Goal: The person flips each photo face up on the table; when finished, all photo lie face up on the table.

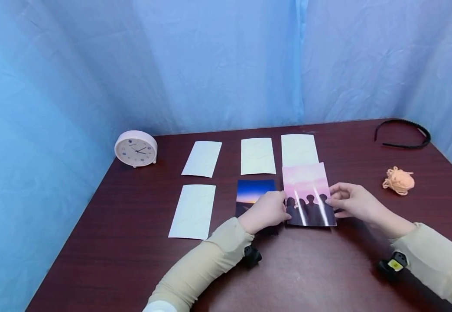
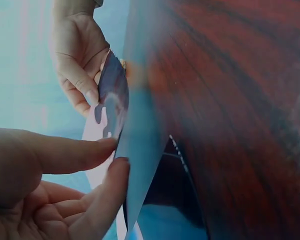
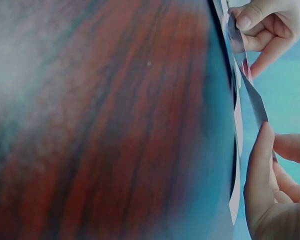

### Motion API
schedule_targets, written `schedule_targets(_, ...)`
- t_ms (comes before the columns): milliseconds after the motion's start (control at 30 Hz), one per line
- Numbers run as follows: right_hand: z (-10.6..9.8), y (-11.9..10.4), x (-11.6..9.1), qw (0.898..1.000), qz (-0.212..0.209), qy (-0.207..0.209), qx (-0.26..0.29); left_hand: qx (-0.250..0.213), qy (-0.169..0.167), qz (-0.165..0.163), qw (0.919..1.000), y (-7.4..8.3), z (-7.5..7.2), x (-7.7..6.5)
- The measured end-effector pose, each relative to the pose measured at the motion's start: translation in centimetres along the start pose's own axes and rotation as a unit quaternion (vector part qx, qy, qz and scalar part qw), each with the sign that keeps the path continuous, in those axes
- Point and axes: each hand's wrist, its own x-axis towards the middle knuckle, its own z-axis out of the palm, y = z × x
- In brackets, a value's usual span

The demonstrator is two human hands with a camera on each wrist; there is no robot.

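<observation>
Both hands hold a photo print (image 1: pixel 307 177) with a pink sky and dark silhouettes of people. My left hand (image 1: pixel 266 210) pinches its left edge between thumb and fingers. On the opposite edge, my right hand (image 1: pixel 356 203) pinches it the same way. In the left wrist view the photo print (image 2: pixel 115 95) is tilted above the table, its lower edge raised. A second photo (image 1: pixel 254 190), a blue and orange sunset, lies to the left, partly hidden under my left hand and forearm. The pink print overlaps the front of a white card (image 1: pixel 299 149) behind it.
More white cards lie leftward: one at back centre (image 1: pixel 258 156), one at back left (image 1: pixel 202 159) and one in front (image 1: pixel 193 211). A white alarm clock (image 1: pixel 136 148) stands at the far left. Orange yarn (image 1: pixel 399 180) and a black headband (image 1: pixel 424 134) lie at the right.
</observation>
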Motion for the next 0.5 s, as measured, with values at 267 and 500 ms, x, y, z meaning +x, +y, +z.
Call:
schedule_targets(267,0.0,0.2,0.3,0.999,0.03,-0.024,-0.021,0.031,-0.027,-0.018,0.999,0.2,0.3,0.9)
schedule_targets(500,-0.2,0.8,0.3,0.997,0.059,-0.039,-0.035,-0.068,-0.056,-0.046,0.995,-0.3,0.7,1.4)
